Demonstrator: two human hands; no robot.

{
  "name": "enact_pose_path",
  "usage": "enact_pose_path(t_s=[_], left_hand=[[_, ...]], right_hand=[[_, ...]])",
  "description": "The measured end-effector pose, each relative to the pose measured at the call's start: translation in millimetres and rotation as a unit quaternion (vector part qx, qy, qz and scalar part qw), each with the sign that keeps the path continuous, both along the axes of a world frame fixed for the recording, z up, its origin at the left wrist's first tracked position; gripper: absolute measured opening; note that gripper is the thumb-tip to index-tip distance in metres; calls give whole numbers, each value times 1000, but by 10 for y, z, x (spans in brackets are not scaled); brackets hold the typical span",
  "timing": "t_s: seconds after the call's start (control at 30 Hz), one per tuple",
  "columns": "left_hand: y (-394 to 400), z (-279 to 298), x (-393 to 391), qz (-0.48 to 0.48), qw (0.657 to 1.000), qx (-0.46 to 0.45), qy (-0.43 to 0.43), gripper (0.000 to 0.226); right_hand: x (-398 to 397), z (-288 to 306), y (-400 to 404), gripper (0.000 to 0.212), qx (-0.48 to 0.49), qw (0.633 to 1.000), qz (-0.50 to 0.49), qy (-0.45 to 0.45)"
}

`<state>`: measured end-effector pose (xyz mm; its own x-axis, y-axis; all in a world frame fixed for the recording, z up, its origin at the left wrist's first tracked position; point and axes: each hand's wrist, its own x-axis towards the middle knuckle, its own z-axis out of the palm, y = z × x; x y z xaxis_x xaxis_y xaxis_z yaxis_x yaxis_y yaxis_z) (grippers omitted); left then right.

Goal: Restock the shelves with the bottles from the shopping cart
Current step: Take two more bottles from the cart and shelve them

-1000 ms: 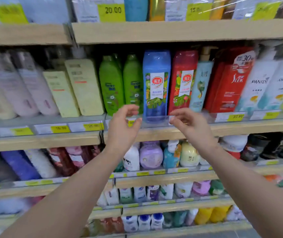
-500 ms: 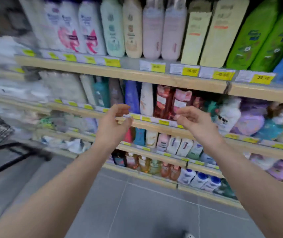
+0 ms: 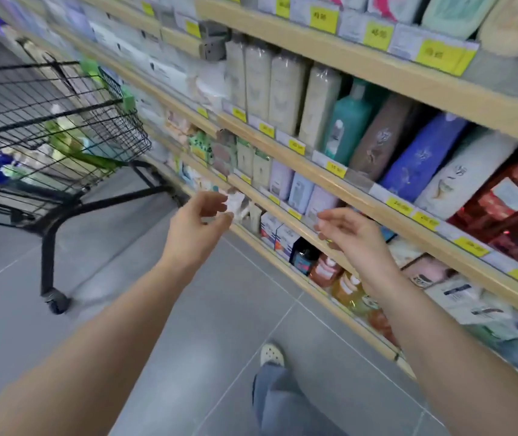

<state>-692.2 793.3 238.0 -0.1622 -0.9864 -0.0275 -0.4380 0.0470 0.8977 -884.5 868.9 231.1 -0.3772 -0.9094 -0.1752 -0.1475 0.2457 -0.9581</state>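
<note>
Upper left of the head view: shopping cart (image 3: pixel 53 127) with bottles (image 3: pixel 66 140) inside, so restocking isn't finished. Centre frame: left hand (image 3: pixel 196 226) and right hand (image 3: pixel 350 236) both empty, fingers loosely curled, apart. Shelves (image 3: pixel 361 196) on the right look stocked.

Open grey floor (image 3: pixel 100 278) across lower left and centre of frame, free passage toward the cart (image 3: pixel 47 127) at upper left. Cart top open; wire sides block entry. Right half: shelves (image 3: pixel 361 190) packed tight with bottles (image 3: pixel 345 121), no gaps. Foot (image 3: pixel 272 355) bottom centre.
</note>
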Motion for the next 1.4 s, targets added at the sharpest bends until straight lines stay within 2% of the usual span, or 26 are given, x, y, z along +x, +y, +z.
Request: enact_pose_path(t_s=[0.13,0.27,0.43,0.57,0.87,1.0,1.13,1.2,1.4], left_hand=[[-449,-71,240,48,998,49,-6,19],[-916,-84,490,93,994,61,-1,16],[-1402,-85,871,133,988,84,8,15],[-1873,-125,1277,135,988,78,4,17],[-3140,-137,2654,93,992,80,-7,19],[-3605,-159,3081,73,994,85,-9,18],[-4011,-201,3340,62,994,90,7,16],[-4220,-209,3423,68,993,91,13,17],[-4941,-278,3649,81,993,86,1,17]], right_hand=[[153,-44,-598,21,23,999,29,-13],[350,-67,-1243,14,44,996,76,-13],[743,-37,-1867,20,57,991,121,-12],[1129,-87,-2336,9,56,990,126,-5],[2489,-197,-3452,15,54,995,81,-2],[2903,-191,-3801,11,63,994,84,-2],[3180,-198,-4195,11,63,994,94,1],[3269,-206,-4405,19,58,993,101,0],[3476,-328,-5205,22,60,988,140,10]])
